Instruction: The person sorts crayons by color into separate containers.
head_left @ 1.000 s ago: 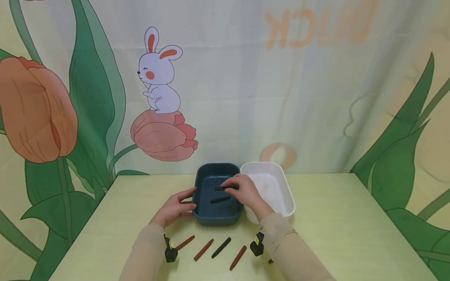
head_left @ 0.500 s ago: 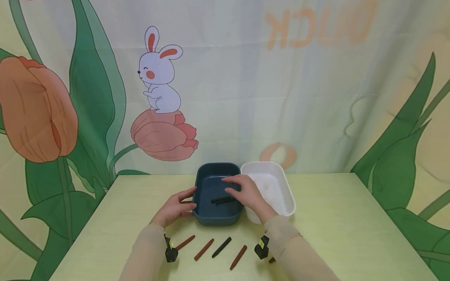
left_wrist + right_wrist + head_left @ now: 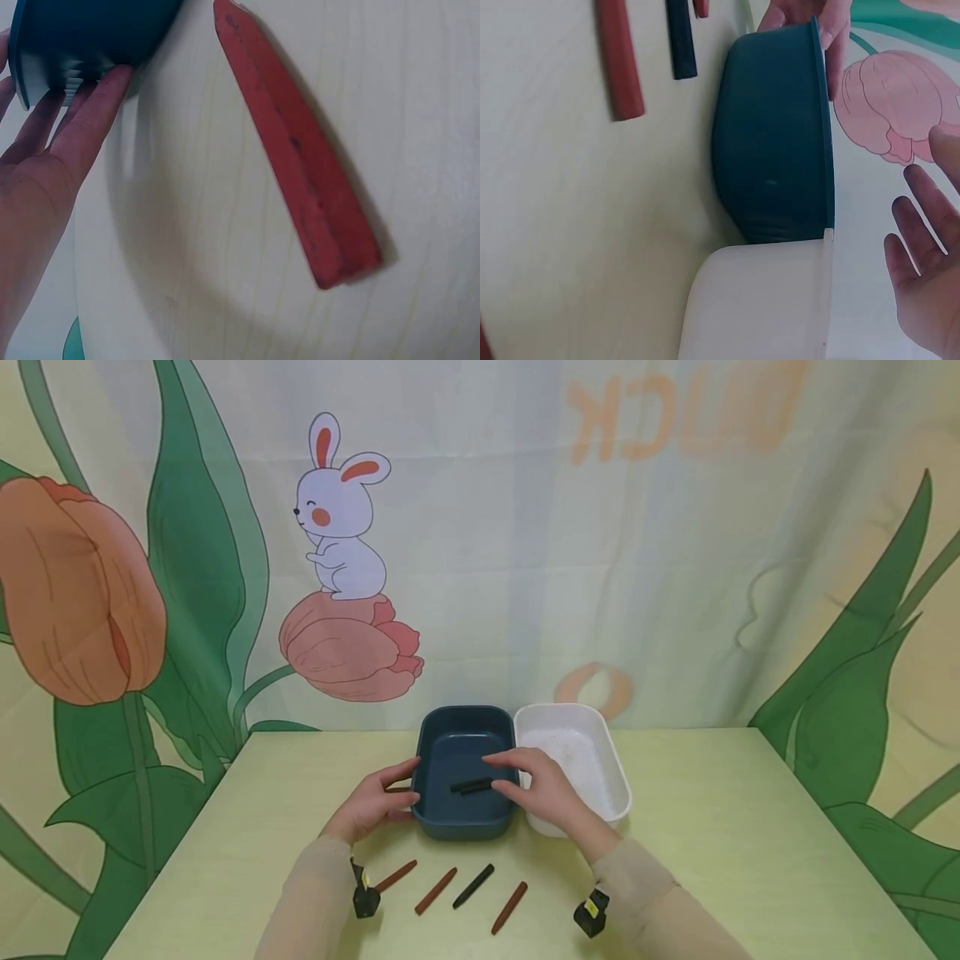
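My left hand holds the left side of a dark blue plastic bin, thumb and fingertips at its rim and fingers along the outer wall. Two black crayons lie side by side inside it. Above the bin's right rim hovers my right hand, fingers apart and holding nothing. It partly overlaps the white bin. Seen from the left wrist, a tapered red crayon lies on the table close by, with the blue bin's underside at the upper left.
In front of the bins lie red crayons and one black crayon. Both bins stand side by side at the back edge of the pale table. A printed curtain hangs right behind them.
My right hand has let go of a black crayon, which dropped beside the other one in the blue bin. Then the hand drew back toward the right and nearer. My left hand stayed put.
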A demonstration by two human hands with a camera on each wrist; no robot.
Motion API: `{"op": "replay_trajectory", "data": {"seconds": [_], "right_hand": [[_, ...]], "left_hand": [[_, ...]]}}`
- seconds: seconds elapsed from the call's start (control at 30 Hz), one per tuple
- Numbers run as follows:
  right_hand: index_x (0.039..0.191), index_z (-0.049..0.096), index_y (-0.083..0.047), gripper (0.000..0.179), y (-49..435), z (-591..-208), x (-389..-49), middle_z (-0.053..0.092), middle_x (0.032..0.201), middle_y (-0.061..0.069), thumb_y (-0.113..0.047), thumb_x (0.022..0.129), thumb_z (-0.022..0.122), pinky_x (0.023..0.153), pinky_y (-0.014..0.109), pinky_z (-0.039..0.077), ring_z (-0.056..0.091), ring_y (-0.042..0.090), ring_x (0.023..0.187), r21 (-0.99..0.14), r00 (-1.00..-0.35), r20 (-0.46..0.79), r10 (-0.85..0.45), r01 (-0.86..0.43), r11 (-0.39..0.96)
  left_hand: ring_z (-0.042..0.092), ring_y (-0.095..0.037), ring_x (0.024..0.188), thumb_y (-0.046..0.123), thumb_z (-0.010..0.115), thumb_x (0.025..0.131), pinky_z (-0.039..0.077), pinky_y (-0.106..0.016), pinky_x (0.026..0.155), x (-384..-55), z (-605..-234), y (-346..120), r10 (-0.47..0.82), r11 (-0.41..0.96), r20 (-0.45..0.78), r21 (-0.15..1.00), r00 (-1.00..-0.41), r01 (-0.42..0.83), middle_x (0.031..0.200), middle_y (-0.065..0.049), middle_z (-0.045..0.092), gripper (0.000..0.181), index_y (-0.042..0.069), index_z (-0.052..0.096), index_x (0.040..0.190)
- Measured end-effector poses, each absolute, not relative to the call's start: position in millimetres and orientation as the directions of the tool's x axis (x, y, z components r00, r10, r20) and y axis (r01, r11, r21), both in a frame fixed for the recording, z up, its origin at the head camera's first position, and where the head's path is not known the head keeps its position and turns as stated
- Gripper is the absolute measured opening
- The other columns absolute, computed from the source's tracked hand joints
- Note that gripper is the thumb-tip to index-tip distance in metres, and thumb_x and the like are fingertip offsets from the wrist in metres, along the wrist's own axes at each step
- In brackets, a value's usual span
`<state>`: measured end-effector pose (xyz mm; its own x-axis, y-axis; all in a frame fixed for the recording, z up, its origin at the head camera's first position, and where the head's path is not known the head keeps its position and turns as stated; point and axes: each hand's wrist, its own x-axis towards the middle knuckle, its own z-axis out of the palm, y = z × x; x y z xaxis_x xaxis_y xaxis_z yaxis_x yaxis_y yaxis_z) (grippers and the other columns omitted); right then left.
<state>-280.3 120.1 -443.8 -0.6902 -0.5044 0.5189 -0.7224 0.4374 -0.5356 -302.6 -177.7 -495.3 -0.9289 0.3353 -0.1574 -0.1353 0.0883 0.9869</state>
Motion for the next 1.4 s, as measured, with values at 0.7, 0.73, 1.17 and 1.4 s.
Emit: {"op": "replay_trajectory", "data": {"seconds": [0.7,0.73,1.17,1.4], "right_hand": [[0.121,0.062,-0.013,0.043,112.9,-464.6,-242.5,0.062,0.117,-0.005,-0.021,0.080,0.072,0.091,0.036,0.041,0.054,0.014,0.107,-0.479,-0.572,0.565,-0.595,-0.814,0.329],[0.121,0.062,-0.013,0.043,112.6,-465.1,-240.6,0.061,0.118,-0.006,-0.020,0.080,0.072,0.091,0.035,0.041,0.053,0.014,0.107,-0.482,-0.571,0.560,-0.600,-0.814,0.324],[0.122,0.060,-0.014,0.046,111.6,-480.8,-227.4,0.060,0.119,-0.004,-0.015,0.078,0.074,0.089,0.030,0.042,0.052,0.012,0.108,-0.451,-0.440,0.558,-0.704,-0.873,0.188],[0.123,0.059,-0.015,0.049,108.7,-488.2,-226.2,0.059,0.120,-0.005,-0.015,0.077,0.075,0.093,0.030,0.040,0.050,0.011,0.112,-0.421,-0.391,0.534,-0.749,-0.892,0.166]], "left_hand": [[0.041,-0.035,0.125,0.002,0.060,0.087,0.050,-0.043,0.083,-305.5,-499.1,-179.1,0.324,0.097,-0.156,0.987,-0.933,-0.131,0.149,-0.008,0.028,0.063,0.018,0.037,0.143],[0.041,-0.035,0.125,0.002,0.060,0.087,0.050,-0.043,0.083,-305.6,-499.3,-179.0,0.324,0.095,-0.156,0.987,-0.933,-0.132,0.149,-0.008,0.028,0.063,0.017,0.037,0.143],[0.039,-0.038,0.125,0.001,0.060,0.086,0.050,-0.043,0.083,-305.0,-498.8,-178.1,0.335,0.085,-0.156,0.987,-0.929,-0.135,0.150,-0.010,0.025,0.064,0.016,0.035,0.144],[0.039,-0.036,0.126,0.002,0.061,0.086,0.049,-0.044,0.084,-304.7,-498.2,-178.0,0.330,0.087,-0.164,0.986,-0.930,-0.143,0.149,-0.009,0.027,0.064,0.017,0.036,0.143]]}}
